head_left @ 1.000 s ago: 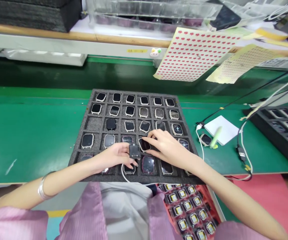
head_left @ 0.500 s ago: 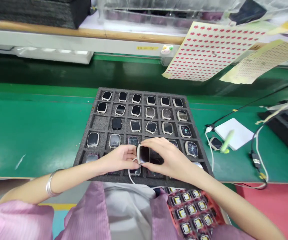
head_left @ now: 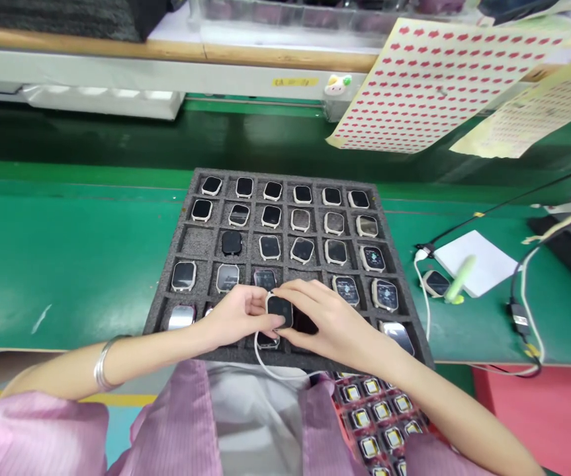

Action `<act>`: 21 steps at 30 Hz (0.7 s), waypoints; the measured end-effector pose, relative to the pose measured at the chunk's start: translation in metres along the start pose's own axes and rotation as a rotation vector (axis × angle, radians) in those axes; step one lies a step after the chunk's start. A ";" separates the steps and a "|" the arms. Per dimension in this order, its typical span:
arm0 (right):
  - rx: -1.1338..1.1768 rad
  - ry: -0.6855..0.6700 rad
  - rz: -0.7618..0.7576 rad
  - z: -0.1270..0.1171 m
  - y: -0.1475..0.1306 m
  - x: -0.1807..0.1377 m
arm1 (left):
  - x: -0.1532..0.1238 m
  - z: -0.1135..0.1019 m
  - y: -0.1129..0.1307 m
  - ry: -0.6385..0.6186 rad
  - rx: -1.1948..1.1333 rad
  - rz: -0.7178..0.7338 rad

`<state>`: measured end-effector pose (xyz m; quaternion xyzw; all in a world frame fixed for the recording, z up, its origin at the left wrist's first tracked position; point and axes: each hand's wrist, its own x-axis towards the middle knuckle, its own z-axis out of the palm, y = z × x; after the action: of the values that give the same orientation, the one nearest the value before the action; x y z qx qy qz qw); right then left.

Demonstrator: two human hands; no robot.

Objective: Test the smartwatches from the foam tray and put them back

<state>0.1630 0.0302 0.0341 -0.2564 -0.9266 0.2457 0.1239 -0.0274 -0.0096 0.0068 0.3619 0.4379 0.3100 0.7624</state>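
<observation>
Smartwatch [head_left: 278,308] hangs screen up above the foam tray [head_left: 196,242], near the middle of its near edge, its long axis running roughly from that edge toward the far one. The right hand [head_left: 322,314] pinches it between thumb and fingers, and the left hand [head_left: 239,314] grasps its left side, a white cable [head_left: 265,370] trailing below. Compared with 0.5 s ago, the left thumb now lies across the screen's near end instead of just beside it.
</observation>
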 end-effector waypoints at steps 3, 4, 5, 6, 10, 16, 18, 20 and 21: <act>0.082 0.014 0.008 0.005 0.000 0.001 | -0.001 -0.001 0.002 -0.025 -0.004 -0.012; 0.106 0.011 0.015 0.006 0.001 0.001 | -0.002 -0.002 0.002 -0.027 -0.005 -0.013; 0.128 0.008 0.019 0.006 0.001 0.001 | -0.002 -0.002 0.002 -0.028 -0.006 -0.013; 0.144 0.008 0.021 0.007 0.001 0.001 | -0.002 -0.002 0.002 -0.028 -0.006 -0.011; 0.166 0.032 0.006 0.008 0.002 0.001 | -0.002 -0.003 0.002 -0.034 0.006 0.001; 0.172 0.050 -0.004 0.009 0.002 0.000 | -0.003 -0.003 0.002 -0.038 0.020 0.004; 0.165 0.059 -0.010 0.010 0.002 -0.001 | -0.003 -0.003 0.001 -0.039 0.019 0.005; 0.154 0.068 -0.013 0.011 0.002 -0.002 | -0.003 -0.004 0.000 -0.041 0.016 0.005; 0.149 0.070 -0.013 0.011 0.002 -0.002 | -0.003 -0.004 0.000 -0.040 0.015 0.003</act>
<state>0.1615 0.0263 0.0232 -0.2487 -0.9025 0.3041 0.1764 -0.0317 -0.0111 0.0064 0.3744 0.4242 0.3007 0.7678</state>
